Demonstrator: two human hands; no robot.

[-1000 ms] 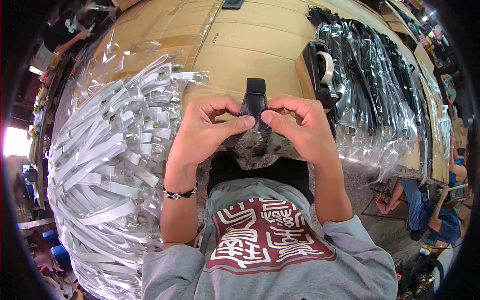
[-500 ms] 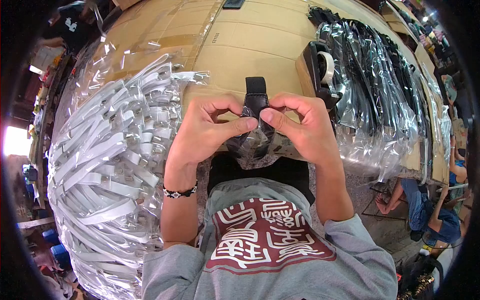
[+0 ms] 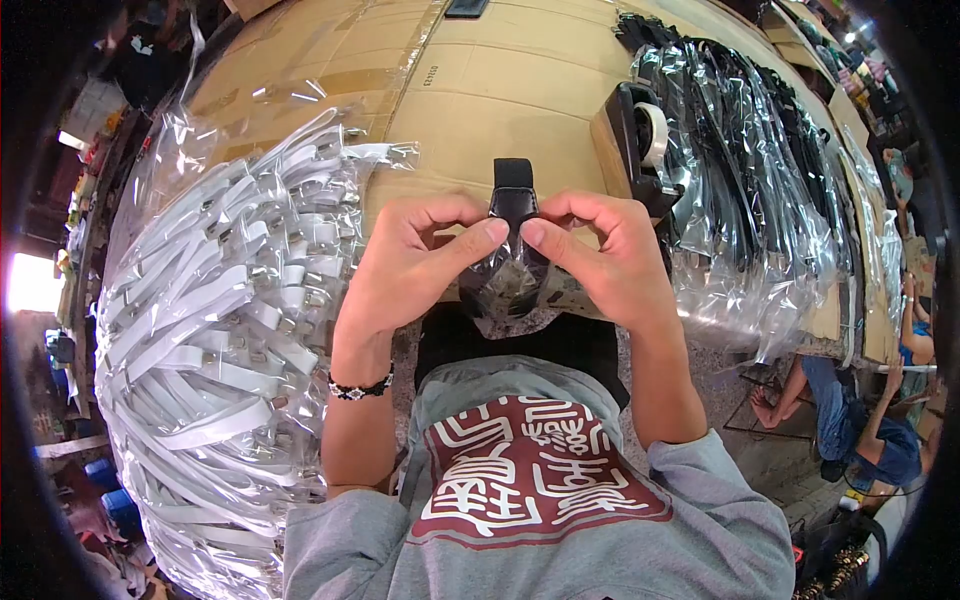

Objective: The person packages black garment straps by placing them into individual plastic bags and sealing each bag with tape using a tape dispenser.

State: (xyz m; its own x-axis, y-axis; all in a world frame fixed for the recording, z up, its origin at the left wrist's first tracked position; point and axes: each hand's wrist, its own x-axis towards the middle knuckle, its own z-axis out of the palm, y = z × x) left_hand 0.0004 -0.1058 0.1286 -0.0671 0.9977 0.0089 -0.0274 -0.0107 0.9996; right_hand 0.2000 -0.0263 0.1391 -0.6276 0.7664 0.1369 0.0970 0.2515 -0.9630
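Between my hands, over the near table edge, is a pair of black suspenders (image 3: 514,203), with an elastic end sticking up above a stitched, leather-like piece. Its lower part sits in a crumpled clear plastic bag (image 3: 503,285). My left hand (image 3: 415,255) pinches the left side of the stitched piece between thumb and bent fingers. Opposite it, my right hand (image 3: 612,255) pinches the right side the same way. Both thumbs lie on the front, and the fingertips behind are partly hidden.
White straps with metal clips in clear bags (image 3: 225,340) are heaped at the left. Bagged black straps (image 3: 745,170) lie in a row at the right, beside a tape dispenser (image 3: 640,140). Cardboard (image 3: 520,85) covers the table; a dark phone-like object (image 3: 466,8) lies at the far edge. Other people sit at the right.
My left thumb has shifted slightly up and left, opening a small gap between the thumbs. The black suspenders have tipped a little, and both hands still grip them.
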